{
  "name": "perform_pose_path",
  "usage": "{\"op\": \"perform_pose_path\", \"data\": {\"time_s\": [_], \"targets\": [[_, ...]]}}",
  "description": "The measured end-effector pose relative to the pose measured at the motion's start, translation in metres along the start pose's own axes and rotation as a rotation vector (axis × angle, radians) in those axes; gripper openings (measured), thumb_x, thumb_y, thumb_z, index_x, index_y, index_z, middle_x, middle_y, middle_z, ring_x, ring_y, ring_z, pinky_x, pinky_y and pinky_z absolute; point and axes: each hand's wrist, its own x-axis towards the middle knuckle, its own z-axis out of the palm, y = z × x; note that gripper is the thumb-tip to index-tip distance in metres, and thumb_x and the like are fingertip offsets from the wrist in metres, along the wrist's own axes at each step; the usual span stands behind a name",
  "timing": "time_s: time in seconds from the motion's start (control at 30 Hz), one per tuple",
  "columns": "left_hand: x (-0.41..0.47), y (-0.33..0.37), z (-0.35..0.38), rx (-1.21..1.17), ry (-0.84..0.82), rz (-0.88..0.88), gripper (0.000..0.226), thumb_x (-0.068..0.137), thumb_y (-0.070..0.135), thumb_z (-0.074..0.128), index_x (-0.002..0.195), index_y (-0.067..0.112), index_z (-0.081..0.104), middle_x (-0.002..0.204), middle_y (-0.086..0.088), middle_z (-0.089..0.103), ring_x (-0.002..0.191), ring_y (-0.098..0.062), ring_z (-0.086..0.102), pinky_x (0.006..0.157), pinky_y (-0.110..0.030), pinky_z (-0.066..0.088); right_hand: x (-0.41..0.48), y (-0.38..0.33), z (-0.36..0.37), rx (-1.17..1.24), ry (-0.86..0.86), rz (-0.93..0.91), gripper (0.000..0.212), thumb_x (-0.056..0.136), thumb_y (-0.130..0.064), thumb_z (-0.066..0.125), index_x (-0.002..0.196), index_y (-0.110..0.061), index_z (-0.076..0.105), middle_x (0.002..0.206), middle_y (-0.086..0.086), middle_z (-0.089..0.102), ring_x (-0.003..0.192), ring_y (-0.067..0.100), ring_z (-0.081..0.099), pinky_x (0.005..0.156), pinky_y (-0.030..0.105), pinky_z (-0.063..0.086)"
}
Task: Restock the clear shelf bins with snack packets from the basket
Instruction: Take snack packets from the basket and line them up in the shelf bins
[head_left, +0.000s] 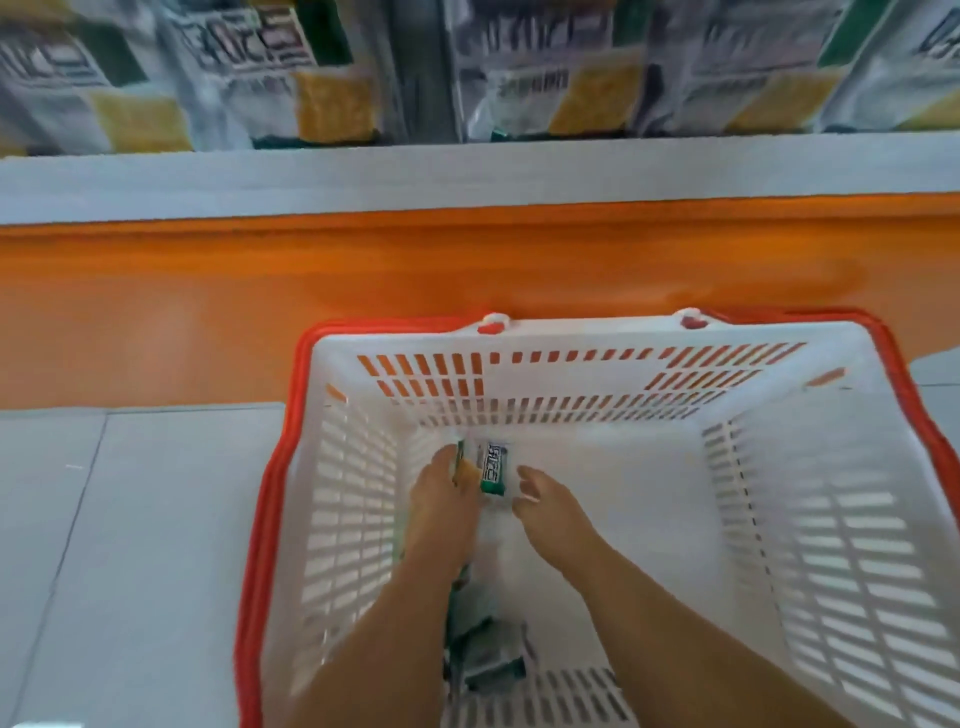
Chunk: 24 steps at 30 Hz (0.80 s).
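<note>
The restocking looked well along but not finished: the basket (571, 338) was nearly bare, with only a few snack packets left on its floor, while the shelf (467, 176) far beyond my fingertips already showed a row of stocked packets (332, 104), too blurred for me to judge how full the bins were. Both my forearms reached steeply down into the basket, side by side, wrists low and fingers pointing away from me toward its far wall. My left hand (441, 499) had its thumb and fingers curled on the edge of a packet (459, 460), pinching it as far as I could tell through the blur. Just to the right of that grip lay a second packet (492, 467), between my two hands. My right hand (545, 506) sat just beside it with fingers loosely bent and gripping nothing that I could see; whether the fingertips touched it I could not tell. Behind my left wrist, under the forearm, some loose packets (488, 660) lay in a small heap. By my judgement what remained was to gather these last few and lift them to the bins.
</note>
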Motion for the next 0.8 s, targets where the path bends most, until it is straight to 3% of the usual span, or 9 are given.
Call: {"op": "perform_pose_path", "data": {"time_s": [0.07, 0.13, 0.27, 0.37, 0.47, 0.57, 0.63, 0.7, 0.8], "targets": [[0.004, 0.002, 0.004, -0.013, -0.033, -0.027, 0.047, 0.092, 0.03, 0.052, 0.138, 0.026, 0.042, 0.134, -0.002, 0.054, 0.107, -0.023, 0.058, 0.083, -0.032, 0.051, 0.008, -0.004, 0.002, 0.043, 0.003, -0.002, 0.045, 0.097, -0.01, 0.044, 0.141, -0.01, 0.038, 0.142, 0.009, 0.046, 0.12, 0.02, 0.048, 0.092, 0.02, 0.035], [0.003, 0.004, 0.005, -0.023, -0.059, -0.068, 0.059, 0.093, 0.029, 0.053, 0.147, 0.026, 0.028, 0.143, -0.005, 0.044, 0.116, -0.026, 0.055, 0.088, -0.033, 0.05, 0.012, -0.007, 0.0, 0.09, 0.003, 0.024, 0.049, 0.096, -0.018, 0.05, 0.142, -0.011, 0.037, 0.142, 0.006, 0.045, 0.124, 0.022, 0.047, 0.095, 0.024, 0.036], [-0.009, 0.015, 0.006, -0.216, -0.15, -0.112, 0.066, 0.096, 0.022, 0.053, 0.15, 0.027, 0.015, 0.117, -0.007, 0.06, 0.083, -0.019, 0.065, 0.066, -0.027, 0.055, 0.006, -0.004, -0.017, 0.116, 0.105, 0.046, 0.053, 0.087, -0.02, 0.065, 0.136, -0.016, 0.044, 0.124, 0.008, 0.054, 0.108, 0.024, 0.056, 0.094, 0.039, 0.049], [-0.021, 0.031, 0.002, -0.329, -0.278, -0.136, 0.063, 0.095, 0.019, 0.055, 0.147, 0.026, 0.021, 0.09, 0.001, 0.061, 0.073, -0.013, 0.065, 0.059, -0.02, 0.051, -0.008, -0.009, -0.037, 0.075, 0.168, -0.009, 0.047, 0.084, -0.01, 0.066, 0.128, -0.015, 0.05, 0.118, 0.007, 0.057, 0.09, 0.025, 0.063, 0.083, 0.037, 0.054], [-0.04, 0.053, -0.015, -0.215, -0.326, -0.026, 0.065, 0.092, 0.026, 0.06, 0.147, 0.026, 0.026, 0.114, -0.001, 0.057, 0.095, -0.016, 0.059, 0.076, -0.024, 0.052, -0.033, -0.027, -0.063, -0.056, 0.183, -0.117, 0.05, 0.083, -0.005, 0.066, 0.128, -0.015, 0.048, 0.121, 0.002, 0.054, 0.082, 0.017, 0.061, 0.054, 0.014, 0.046], [-0.062, 0.084, -0.043, -0.16, -0.271, 0.169, 0.055, 0.092, 0.023, 0.061, 0.14, 0.028, 0.035, 0.126, 0.002, 0.049, 0.096, -0.014, 0.055, 0.071, -0.016, 0.05, -0.064, -0.055, -0.091, -0.22, 0.158, -0.259, 0.058, 0.083, -0.001, 0.065, 0.133, -0.02, 0.043, 0.135, 0.001, 0.049, 0.099, 0.017, 0.055, 0.062, 0.011, 0.043], [-0.077, 0.105, -0.066, -0.142, -0.315, 0.242, 0.046, 0.092, 0.019, 0.062, 0.134, 0.029, 0.046, 0.124, 0.002, 0.055, 0.099, -0.017, 0.057, 0.081, -0.026, 0.05, -0.091, -0.078, -0.108, -0.307, 0.148, -0.337, 0.064, 0.083, 0.001, 0.065, 0.136, -0.024, 0.04, 0.138, 0.002, 0.046, 0.091, 0.013, 0.054, 0.055, 0.012, 0.041], [-0.095, 0.126, -0.092, -0.159, -0.368, 0.288, 0.027, 0.092, 0.013, 0.06, 0.117, 0.024, 0.058, 0.114, -0.002, 0.064, 0.09, -0.015, 0.059, 0.076, -0.026, 0.049, -0.12, -0.103, -0.127, -0.386, 0.164, -0.406, 0.068, 0.081, 0.001, 0.067, 0.136, -0.028, 0.039, 0.138, 0.001, 0.047, 0.101, 0.015, 0.055, 0.056, 0.013, 0.041], [-0.127, 0.157, -0.131, -0.222, -0.318, 0.403, 0.013, 0.092, 0.013, 0.06, 0.105, 0.015, 0.062, 0.095, -0.004, 0.065, 0.073, -0.009, 0.056, 0.066, -0.022, 0.044, -0.167, -0.139, -0.158, -0.53, 0.202, -0.555, 0.07, 0.081, 0.0, 0.066, 0.138, -0.029, 0.038, 0.129, 0.0, 0.049, 0.081, 0.008, 0.052, 0.05, 0.016, 0.033]]}}
